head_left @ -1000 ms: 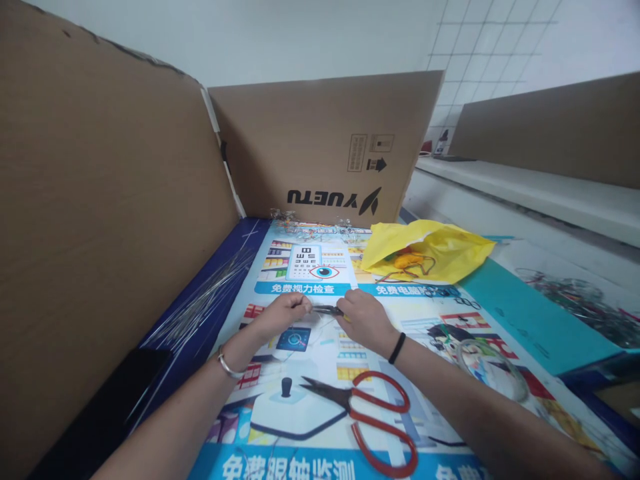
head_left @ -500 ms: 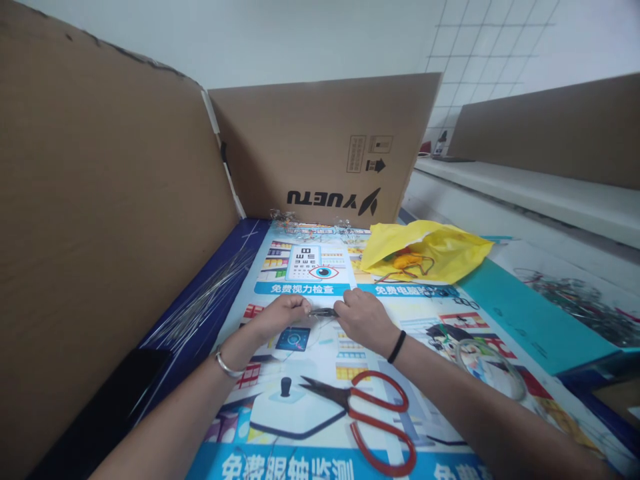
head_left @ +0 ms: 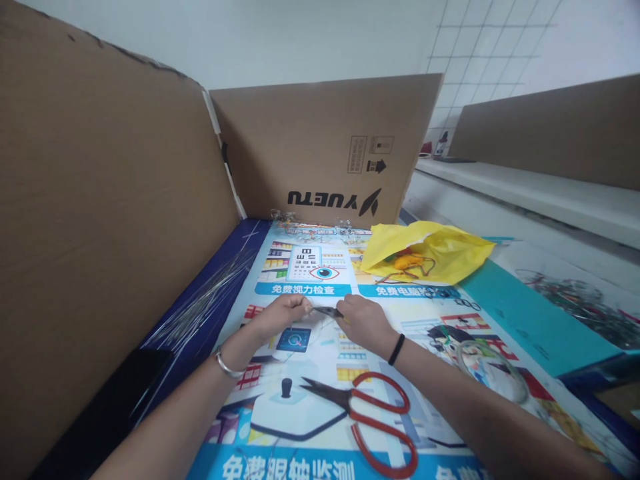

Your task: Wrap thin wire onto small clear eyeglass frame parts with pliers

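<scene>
My right hand (head_left: 367, 325) is wrapped round a small pair of dark pliers (head_left: 327, 311), whose jaws point left. The tips reach the fingers of my left hand (head_left: 285, 315), which are pinched together. A thin wire (head_left: 314, 341) loops faintly below the hands and seems to run from that pinch; what exactly the left fingertips hold is too small to make out. Nearer to me, scissors with red handles (head_left: 383, 427) lie with their dark blades pointing left.
A yellow bag (head_left: 450, 257) lies beyond my right hand. Straight wires (head_left: 200, 300) lie at left near a black object (head_left: 110, 407). A coil (head_left: 493, 370) and tangled wires (head_left: 575, 303) are at right. Cardboard panels (head_left: 320, 147) stand behind and at left.
The pliers have tilted a little, with the handle end lower, and their jaws show more distinctly beside my left fingertips. Both hands remain in nearly the same place.
</scene>
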